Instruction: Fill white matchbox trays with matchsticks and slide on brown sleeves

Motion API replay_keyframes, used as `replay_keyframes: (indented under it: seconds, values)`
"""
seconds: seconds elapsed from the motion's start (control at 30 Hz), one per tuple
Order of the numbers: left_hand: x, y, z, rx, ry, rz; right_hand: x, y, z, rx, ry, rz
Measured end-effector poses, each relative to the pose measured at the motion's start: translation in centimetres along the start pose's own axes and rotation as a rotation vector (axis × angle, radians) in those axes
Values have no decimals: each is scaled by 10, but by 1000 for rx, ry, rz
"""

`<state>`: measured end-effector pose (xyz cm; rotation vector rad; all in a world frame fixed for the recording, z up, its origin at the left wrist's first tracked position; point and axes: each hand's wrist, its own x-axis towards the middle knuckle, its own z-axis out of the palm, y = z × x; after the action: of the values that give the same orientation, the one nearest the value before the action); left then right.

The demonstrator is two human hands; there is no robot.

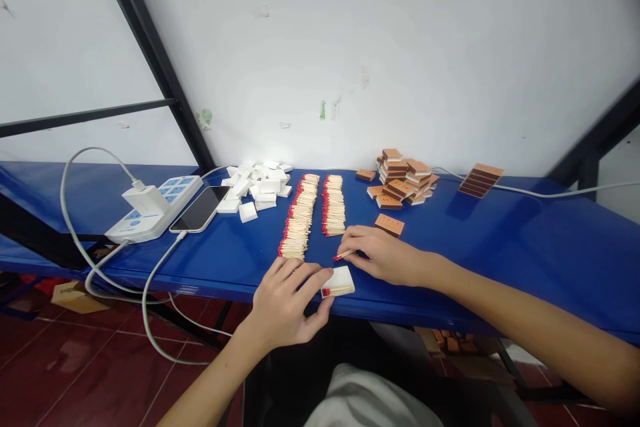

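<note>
Pinching: right hand (383,255) closes its fingertips on one matchstick (345,255), at 12 o'clock of the matchbox tray (341,279).
Left hand (285,300): thumb and forefinger clasp the matchbox tray at the worktop's (500,240) 6 o'clock edge.
Handling: light, brittle stick; likely best gripped mid-shaft.

- Under your right hand (383,257): red-tipped wooden matchsticks (344,255), pinched; only the tip ends show, so you cannot count them.
- Under your left hand (285,300): the left edge of the small white cardboard tray (343,278), held; its contents are too small to count.
- On the brown printed matchbox sleeves (403,180): lettering too small to read.
- The blue padded table (500,247): cut off at both side edges.
</note>
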<state>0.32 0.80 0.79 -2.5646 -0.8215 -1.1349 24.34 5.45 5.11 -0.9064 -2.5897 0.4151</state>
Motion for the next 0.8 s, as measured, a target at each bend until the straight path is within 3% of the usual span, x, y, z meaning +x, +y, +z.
replay_keyframes:
  seconds: [0.6,0.8]
  values:
    - [-1,-1,0,6,-16,1,3,-1,3,8,57,25]
    - [0,0,0,2,-14,-5,3,-7,-3,112,110,36]
